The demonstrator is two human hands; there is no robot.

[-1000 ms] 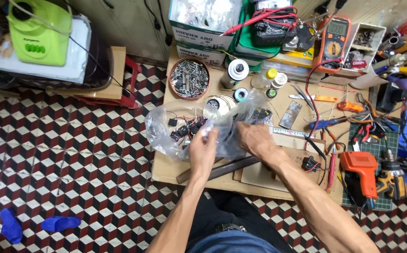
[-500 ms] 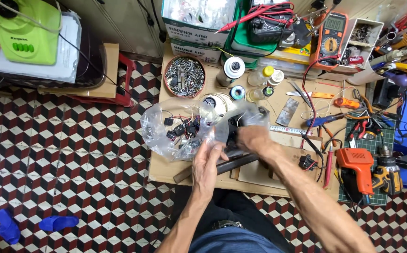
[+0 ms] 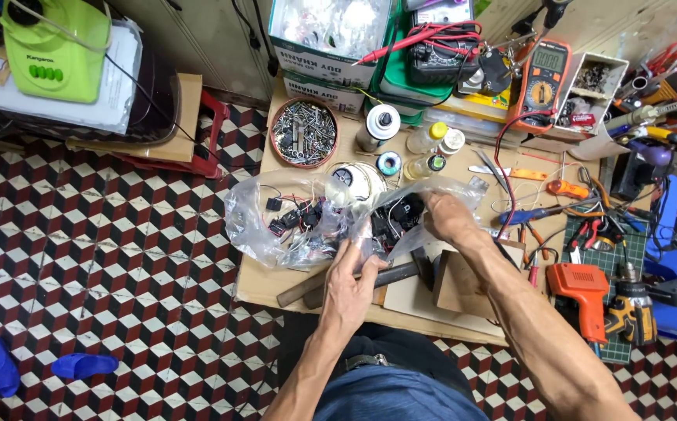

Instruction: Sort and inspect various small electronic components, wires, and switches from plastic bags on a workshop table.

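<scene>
From my remote seat I see my left hand [image 3: 352, 284] pinching the near edge of a crumpled clear plastic bag [image 3: 276, 226] stuffed with small black electronic parts and thin wires, fingers pressed together on the film near its middle. My right hand [image 3: 446, 214] is on the bag's right end, where the plastic bunches up over a few more black parts; its fingers curl into the film, though I cannot tell exactly how tightly they close because the plastic hides the tips. The bag lies across the left half of a low wooden work table [image 3: 264, 284], its left end hanging out past the table edge over the red, white and black checkered tile floor [image 3: 105, 273]. Just beyond the bag stands a round brown bowl of mixed metal screws [image 3: 303, 132], with a white spool [image 3: 377, 125] and small yellow-capped bottles [image 3: 432, 139] beside it. Under my left hand lies a dark metal bar [image 3: 401, 273] and a wooden stick. Well to the right sit an orange multimeter [image 3: 539, 86], an orange pistol-shaped power tool [image 3: 581, 292] and a scatter of pliers and screwdrivers. A lime-green appliance [image 3: 54, 47] stands at the far left on the floor side.
</scene>
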